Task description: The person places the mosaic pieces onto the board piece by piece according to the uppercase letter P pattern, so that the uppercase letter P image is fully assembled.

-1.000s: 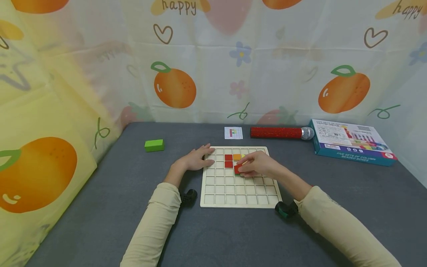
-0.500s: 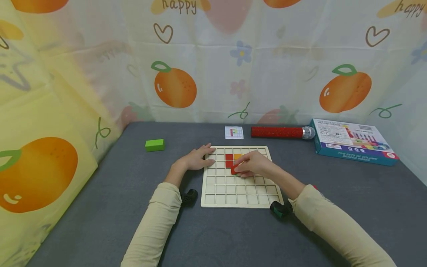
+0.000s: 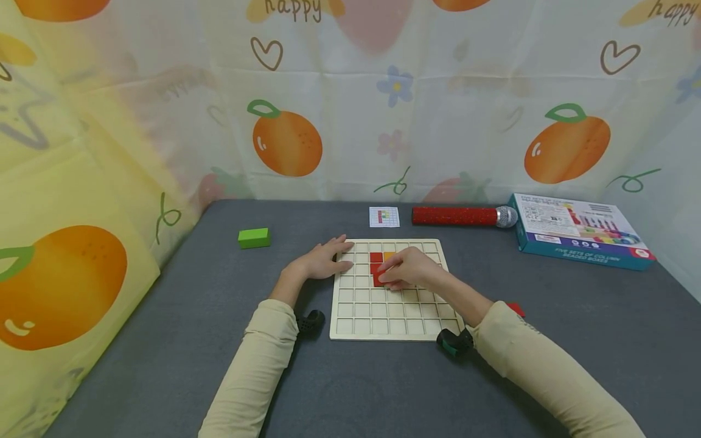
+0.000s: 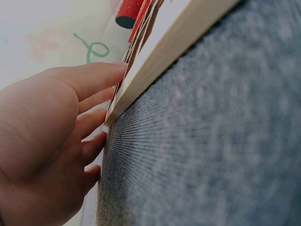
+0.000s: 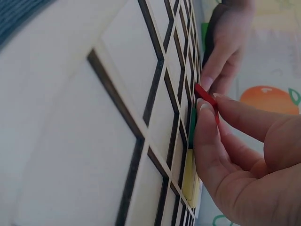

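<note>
A light wooden grid board [image 3: 361, 329] lies on the dark table. My right hand [image 3: 412, 268] pinches a small red square tile [image 5: 205, 95] between thumb and fingers, low over the board. Set in the grid beside it are red tiles [image 3: 376, 257] and an orange tile [image 3: 389, 256], partly covered by the hand. The right wrist view also shows a green tile [image 5: 192, 126] and a yellow tile [image 5: 190, 176] in the cells. With fingers extended, my left hand [image 3: 322, 260] rests on the board's left edge; in the left wrist view its thumb [image 4: 101, 77] touches the rim.
Behind the board lie a small printed grid card [image 3: 384, 217] and a red glittery microphone [image 3: 454, 216]. A teal box [image 3: 583, 232] stands at the back right, a green block [image 3: 254, 238] at the back left. Something red [image 3: 516, 309] shows beside the right sleeve.
My right hand has slid left with the red tile, bringing it just below the column of red tiles. The red thing beside the right sleeve is more exposed. My left hand stays put.
</note>
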### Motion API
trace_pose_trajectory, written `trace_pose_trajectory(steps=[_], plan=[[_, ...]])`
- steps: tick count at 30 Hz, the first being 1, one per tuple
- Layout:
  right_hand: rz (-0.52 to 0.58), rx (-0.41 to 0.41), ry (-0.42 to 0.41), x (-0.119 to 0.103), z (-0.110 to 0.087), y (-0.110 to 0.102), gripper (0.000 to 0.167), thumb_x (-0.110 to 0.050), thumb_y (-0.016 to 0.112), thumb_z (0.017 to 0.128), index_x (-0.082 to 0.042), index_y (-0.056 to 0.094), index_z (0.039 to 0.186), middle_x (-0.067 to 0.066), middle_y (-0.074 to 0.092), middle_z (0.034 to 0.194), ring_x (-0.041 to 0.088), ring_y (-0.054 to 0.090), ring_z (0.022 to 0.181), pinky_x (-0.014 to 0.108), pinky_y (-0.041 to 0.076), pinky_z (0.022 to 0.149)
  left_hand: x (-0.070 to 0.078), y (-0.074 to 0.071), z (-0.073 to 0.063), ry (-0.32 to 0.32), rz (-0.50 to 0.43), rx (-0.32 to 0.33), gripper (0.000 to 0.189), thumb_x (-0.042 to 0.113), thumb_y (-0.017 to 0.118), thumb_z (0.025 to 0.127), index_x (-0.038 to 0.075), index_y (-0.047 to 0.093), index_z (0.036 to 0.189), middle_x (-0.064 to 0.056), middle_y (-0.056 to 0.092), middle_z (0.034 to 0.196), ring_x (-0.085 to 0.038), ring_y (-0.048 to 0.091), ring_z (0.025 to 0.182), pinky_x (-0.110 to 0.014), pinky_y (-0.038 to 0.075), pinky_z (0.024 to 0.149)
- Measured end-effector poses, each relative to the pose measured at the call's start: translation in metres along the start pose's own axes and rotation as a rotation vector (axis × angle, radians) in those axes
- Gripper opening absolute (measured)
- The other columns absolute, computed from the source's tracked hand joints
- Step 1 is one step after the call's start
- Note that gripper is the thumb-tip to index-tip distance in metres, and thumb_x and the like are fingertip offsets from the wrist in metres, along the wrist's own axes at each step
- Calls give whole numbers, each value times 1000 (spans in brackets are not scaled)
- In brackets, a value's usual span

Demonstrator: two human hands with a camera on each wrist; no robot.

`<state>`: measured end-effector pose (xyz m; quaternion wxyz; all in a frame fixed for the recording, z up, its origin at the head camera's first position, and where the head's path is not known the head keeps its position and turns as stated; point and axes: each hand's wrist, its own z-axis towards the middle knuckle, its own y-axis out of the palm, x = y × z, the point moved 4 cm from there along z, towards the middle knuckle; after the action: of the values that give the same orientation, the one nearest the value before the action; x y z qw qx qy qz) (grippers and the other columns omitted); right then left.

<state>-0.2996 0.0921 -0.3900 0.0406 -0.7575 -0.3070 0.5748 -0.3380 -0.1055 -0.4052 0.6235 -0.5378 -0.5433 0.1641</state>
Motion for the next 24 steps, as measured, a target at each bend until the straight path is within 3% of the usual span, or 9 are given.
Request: trace_pose_trajectory(steps=[24], plan=[[-23,9,-37,-3,-1,-1,18,-9,71,87,1,71,101,7,69,81,14,65,69,26,56,66,1,0,-1,9,-13,-4,60,29,52,99,7,31,150,-12,13,157,-28,7,144,-50,3,114]])
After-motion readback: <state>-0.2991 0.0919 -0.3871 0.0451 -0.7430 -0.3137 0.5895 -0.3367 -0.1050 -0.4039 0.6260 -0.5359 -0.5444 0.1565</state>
